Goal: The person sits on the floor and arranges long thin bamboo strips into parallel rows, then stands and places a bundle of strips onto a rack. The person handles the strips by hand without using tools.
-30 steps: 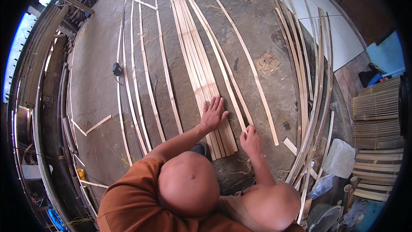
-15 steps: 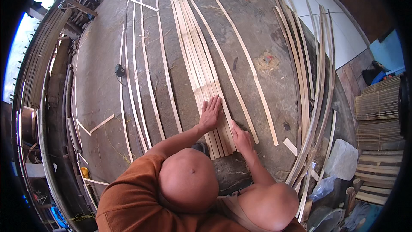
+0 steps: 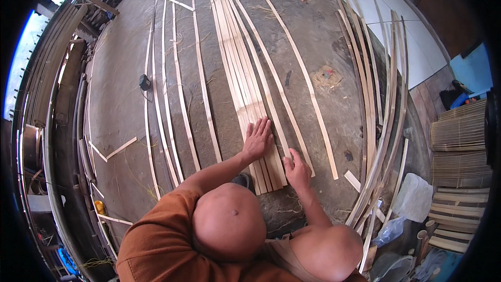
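Observation:
A row of long pale bamboo strips lies side by side on the floor, running away from me. My left hand rests flat across its near part, fingers stretched out. At the row's right edge, my right hand has its thumb and forefinger about the near end of one bamboo strip. That strip stands slightly apart from the row along its near half; its very end is hidden by the hand. Just right of it lies another loose strip.
More single strips lie to the left, with a small dark object among them. A bundle of longer strips is at the right, beside a whitish block and stacked slatted bamboo pieces. Poles line the left side.
The strip at the row's right edge has come away to the right, leaving a narrow gap. My right hand has shifted slightly right with it. My left hand stays in place.

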